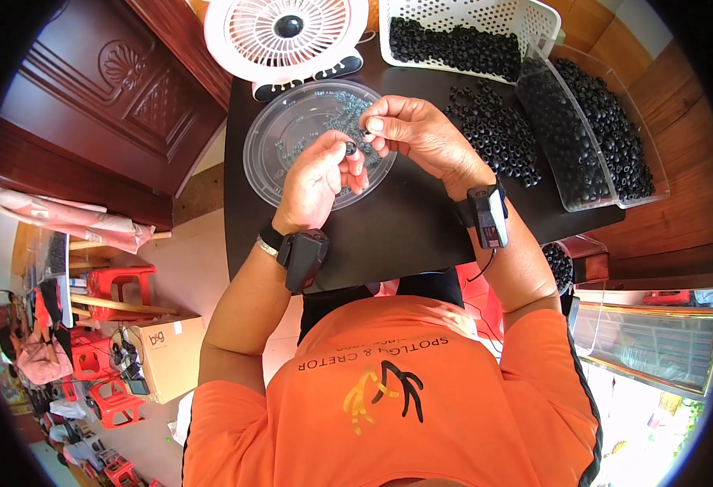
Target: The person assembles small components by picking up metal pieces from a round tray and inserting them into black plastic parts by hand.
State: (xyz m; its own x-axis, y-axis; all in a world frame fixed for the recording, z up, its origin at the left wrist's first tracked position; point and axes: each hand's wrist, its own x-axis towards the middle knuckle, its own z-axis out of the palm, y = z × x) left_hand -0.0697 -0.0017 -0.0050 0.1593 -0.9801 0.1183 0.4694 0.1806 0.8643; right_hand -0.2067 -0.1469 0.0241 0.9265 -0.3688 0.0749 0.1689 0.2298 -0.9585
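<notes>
My left hand (314,180) is closed, gripping a small black round part (350,148) between thumb and fingertips. Just to its right, my right hand (421,136) pinches thumb and forefinger together; a tiny dark bit shows at the tips, too small to name. Both hands hover over a clear round plastic lid or shallow tray (261,162). Scattered on it are many tiny translucent bluish pieces (348,109). Beside my right hand, a loose pile of black ring-like parts (494,134) lies on the dark table (373,243).
A white fan (289,27) stands at the table's back left. At the back right are a white perforated basket (454,61) and a clear plastic bin (572,134), both holding black parts. Red stools (117,280) and a cardboard box (166,357) stand on the floor to the left.
</notes>
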